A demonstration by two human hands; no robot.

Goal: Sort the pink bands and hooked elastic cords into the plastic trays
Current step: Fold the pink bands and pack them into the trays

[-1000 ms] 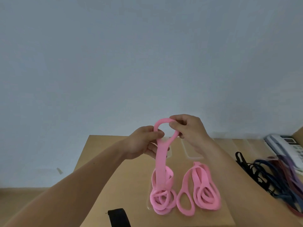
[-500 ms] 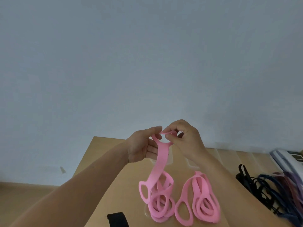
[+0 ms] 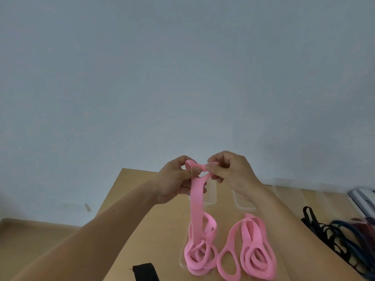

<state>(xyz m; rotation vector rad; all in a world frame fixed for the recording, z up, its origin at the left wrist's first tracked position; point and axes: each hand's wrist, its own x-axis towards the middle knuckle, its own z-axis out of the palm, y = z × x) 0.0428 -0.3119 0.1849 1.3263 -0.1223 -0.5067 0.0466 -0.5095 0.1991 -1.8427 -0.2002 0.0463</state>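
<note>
Both the left hand [image 3: 176, 180] and right hand [image 3: 233, 173] pinch the twisted top loop of a flat pink elastic band [image 3: 197, 201], whose strap hangs below the fingers onto a heap of pink bands [image 3: 199, 258].

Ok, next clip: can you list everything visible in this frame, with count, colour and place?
held band: one, pink, hanging from both hands above the table
band heaps: two, pink, side by side on the near table
trays: count unclear, clear plastic, behind the heaps
hooked cords: one pile, black, dark blue, dark red, table's right
table: one, tan, lower frame
black object: one, bottom edge, cut off
pale device: one, white-grey, right edge, blurred
wall: grey-blue, behind
left hand: one, fingers pinch the band's top loop
right hand: one, fingers pinch the same loop
</note>
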